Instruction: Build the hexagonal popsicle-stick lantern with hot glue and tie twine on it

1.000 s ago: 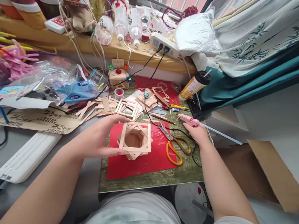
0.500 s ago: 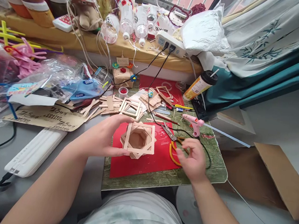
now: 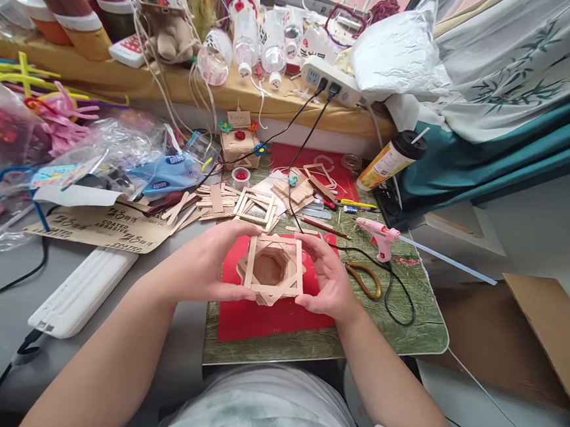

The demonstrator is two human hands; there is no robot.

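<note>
Between my two hands is a hollow holder of stacked popsicle-stick squares [image 3: 250, 263], each layer turned against the one below, with a square frame on top. My left hand [image 3: 207, 260] grips its left side, thumb at the near corner and fingers at the far one. On the right side, my right hand [image 3: 329, 279] holds it the same way. Below lies a red sheet [image 3: 256, 326] on the green wood-patterned board [image 3: 383, 343]. Scissors with brown handles [image 3: 370, 287] lie just right of my right hand, their blades hidden.
A pink glue gun [image 3: 379, 233] with a long glue stick rests at the right. Behind the holder are loose popsicle sticks [image 3: 212, 198], a small stick frame [image 3: 256, 206] and a cup of red beads [image 3: 241, 176]. A tilted drink cup [image 3: 392, 159] stands at the back right.
My right hand has moved left from beside the scissors and taken hold of the holder's right side. My left hand keeps its grip. The whole view has shifted slightly.
</note>
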